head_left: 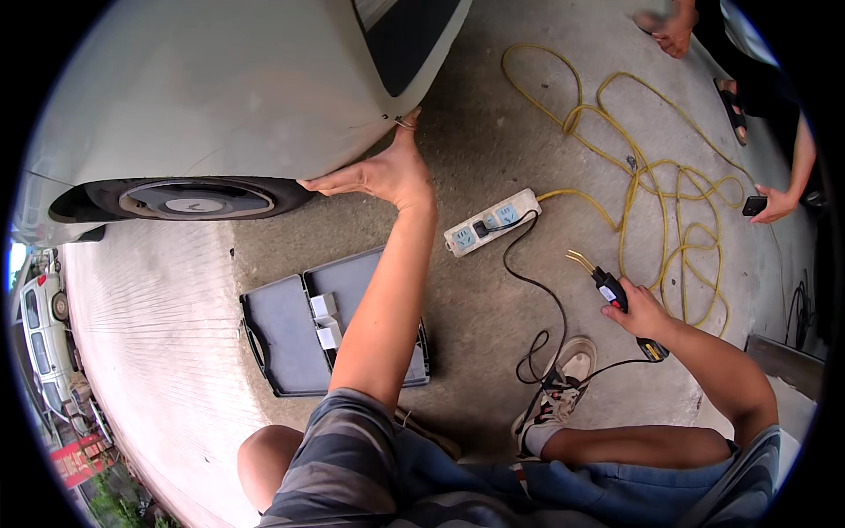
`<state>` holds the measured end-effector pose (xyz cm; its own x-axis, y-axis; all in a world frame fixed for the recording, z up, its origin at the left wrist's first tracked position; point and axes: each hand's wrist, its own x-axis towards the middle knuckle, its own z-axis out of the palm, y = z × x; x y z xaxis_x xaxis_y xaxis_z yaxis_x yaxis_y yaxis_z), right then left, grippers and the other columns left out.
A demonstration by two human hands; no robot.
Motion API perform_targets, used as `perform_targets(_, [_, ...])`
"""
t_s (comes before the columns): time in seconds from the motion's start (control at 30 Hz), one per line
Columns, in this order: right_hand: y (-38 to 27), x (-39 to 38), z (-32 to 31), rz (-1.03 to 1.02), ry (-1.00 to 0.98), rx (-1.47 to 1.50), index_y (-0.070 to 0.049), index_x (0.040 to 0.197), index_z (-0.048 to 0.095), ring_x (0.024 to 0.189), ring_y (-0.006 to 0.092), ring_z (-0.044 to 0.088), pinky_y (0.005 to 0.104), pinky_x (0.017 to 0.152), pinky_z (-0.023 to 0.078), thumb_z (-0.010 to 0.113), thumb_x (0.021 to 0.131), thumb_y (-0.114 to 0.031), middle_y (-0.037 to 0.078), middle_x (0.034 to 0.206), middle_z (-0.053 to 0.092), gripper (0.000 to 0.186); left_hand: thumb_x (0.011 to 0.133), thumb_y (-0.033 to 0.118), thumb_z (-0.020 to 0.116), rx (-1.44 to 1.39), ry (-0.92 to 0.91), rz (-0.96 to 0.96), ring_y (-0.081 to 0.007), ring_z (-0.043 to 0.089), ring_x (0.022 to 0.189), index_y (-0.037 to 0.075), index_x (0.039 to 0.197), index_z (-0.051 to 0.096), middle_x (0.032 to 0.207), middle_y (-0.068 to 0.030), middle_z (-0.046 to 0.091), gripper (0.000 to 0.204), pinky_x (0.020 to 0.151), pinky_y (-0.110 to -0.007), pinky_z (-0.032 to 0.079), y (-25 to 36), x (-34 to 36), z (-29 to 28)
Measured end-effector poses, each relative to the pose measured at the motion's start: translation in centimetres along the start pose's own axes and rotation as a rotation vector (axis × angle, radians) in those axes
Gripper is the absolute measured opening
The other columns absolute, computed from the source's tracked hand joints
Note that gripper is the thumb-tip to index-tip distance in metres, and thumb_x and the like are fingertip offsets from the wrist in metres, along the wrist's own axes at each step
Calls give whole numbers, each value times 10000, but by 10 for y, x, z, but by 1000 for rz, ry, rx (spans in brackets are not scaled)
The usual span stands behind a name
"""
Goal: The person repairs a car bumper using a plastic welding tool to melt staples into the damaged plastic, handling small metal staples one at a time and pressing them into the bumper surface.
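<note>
My left hand [387,176] is stretched out against the lower edge of the pale car body [220,79], fingers apart, just right of the wheel [198,201]. My right hand [635,310] grips a black hand-held tool [610,290] with two bent metal prongs pointing up and left. A black cord runs from it to a white power strip [458,238] on the concrete, where a black plug sits in a socket. An open grey plastic case [277,334] with small white boxes [325,319] lies beside my left forearm, which partly hides it.
A tangled yellow extension cord [634,132] spreads over the ground [563,238]. At right another person has one hand [775,202] holding a phone [754,206] and another hand [673,35] higher up. A white parked vehicle [40,334] stands at far left.
</note>
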<state>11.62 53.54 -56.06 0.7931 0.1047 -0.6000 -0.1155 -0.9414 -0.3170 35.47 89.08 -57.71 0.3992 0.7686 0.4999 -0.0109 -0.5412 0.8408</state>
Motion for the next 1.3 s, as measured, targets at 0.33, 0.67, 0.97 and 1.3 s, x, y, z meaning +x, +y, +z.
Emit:
perform_targets(0.33, [6, 28, 8, -55, -61, -14, -38, 1109, 454, 868, 471, 596, 526, 779, 464, 699, 824, -438, 268, 854, 625, 549, 413, 430, 969, -5, 16, 56, -454, 165, 1309, -129, 1378, -225, 1436, -346, 34, 1634, 1103, -561, 209, -4, 2, 3])
perform_targets(0.67, [7, 40, 18, -62, -101, -457, -21, 1124, 443, 932, 372, 640, 448, 790, 528, 706, 826, -373, 216, 943, 632, 531, 532, 259, 949, -152, -68, -38, -432, 203, 1320, -63, 1401, -246, 1387, -303, 91, 1513, 1135, -513, 217, 4, 0, -14])
perform_targets(0.97, [-1, 49, 6, -116, -188, -551, -9, 1073, 512, 928, 359, 645, 424, 807, 535, 737, 787, -365, 185, 998, 631, 509, 704, 200, 836, -179, -262, 23, -449, 143, 1373, -113, 1394, -231, 1446, -357, -16, 1309, 1167, -498, 134, -9, -1, -32])
perform_targets(1.3, [-5, 49, 5, -67, -211, -546, -21, 1108, 527, 954, 352, 644, 427, 833, 529, 747, 771, -345, 183, 1025, 642, 516, 733, 187, 801, -155, -270, 165, -458, 140, 1392, -101, 1415, -203, 1481, -351, -2, 1248, 1172, -492, 132, -36, 0, -38])
